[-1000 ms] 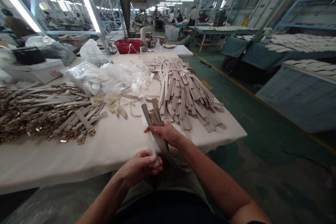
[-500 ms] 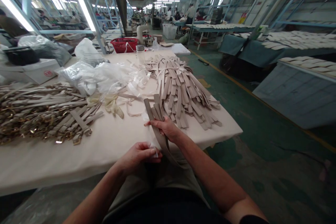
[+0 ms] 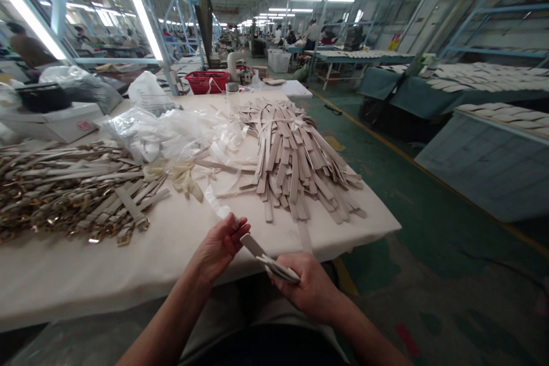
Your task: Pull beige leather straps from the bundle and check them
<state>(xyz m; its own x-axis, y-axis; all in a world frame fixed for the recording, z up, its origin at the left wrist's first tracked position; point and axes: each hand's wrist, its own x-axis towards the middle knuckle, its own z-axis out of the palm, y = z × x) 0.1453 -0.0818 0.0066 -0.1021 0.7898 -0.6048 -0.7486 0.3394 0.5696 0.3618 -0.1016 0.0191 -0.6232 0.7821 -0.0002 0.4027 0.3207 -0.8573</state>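
My right hand [image 3: 309,287] is closed around a small bundle of beige straps [image 3: 266,257] that points up and to the left, just in front of the table's near edge. My left hand [image 3: 221,243] pinches a thin white ribbon [image 3: 214,201] next to the tip of the bundle; the ribbon trails up onto the table. A big heap of loose beige straps [image 3: 295,154] lies on the white table [image 3: 171,246] just beyond my hands.
A heap of straps with gold buckles [image 3: 72,189] covers the table's left side. Clear plastic bags [image 3: 158,128], a white box [image 3: 55,120] and a red basket [image 3: 208,81] stand farther back. Green floor and blue-draped benches [image 3: 484,143] are to the right. People work in the distance.
My right hand has come down and towards me, tilting the strap bundle from upright to nearly flat. My left hand has risen to the bundle's tip with the ribbon.
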